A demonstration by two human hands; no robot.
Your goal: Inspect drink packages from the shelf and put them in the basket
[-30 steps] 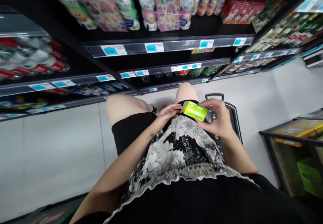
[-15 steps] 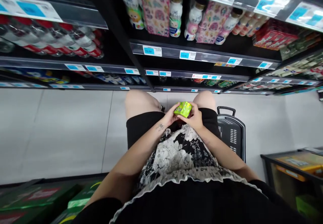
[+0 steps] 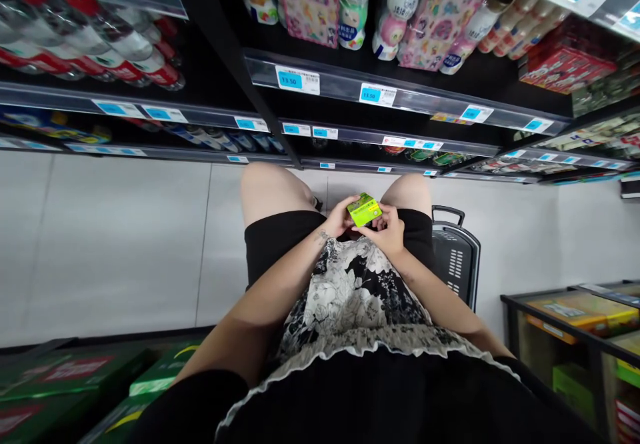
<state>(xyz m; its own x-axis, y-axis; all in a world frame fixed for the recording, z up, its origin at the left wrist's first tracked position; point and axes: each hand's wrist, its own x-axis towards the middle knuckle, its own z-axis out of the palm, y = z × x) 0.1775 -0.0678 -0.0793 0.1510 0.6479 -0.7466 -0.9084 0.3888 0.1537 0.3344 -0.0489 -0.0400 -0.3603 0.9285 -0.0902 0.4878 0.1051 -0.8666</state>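
Observation:
A small bright green box with dark print is held between my two hands, above my lap and between my bent knees. My left hand grips its left side, fingers partly hidden behind it. On the right, my right hand pinches the box's lower right side with thumb and fingers. A long face with small print and a plain green face are turned up toward me. What the print says is too small to read.
Store shelves stand right before my knees, with bottles, cartons and price tags. A black shopping basket is on the floor by my right leg. Green boxes lie behind me at left; a low rack stands at right.
The green box has been turned in my hands, so a different face with a line of print shows. Both hands stay on it. The view has shifted slightly.

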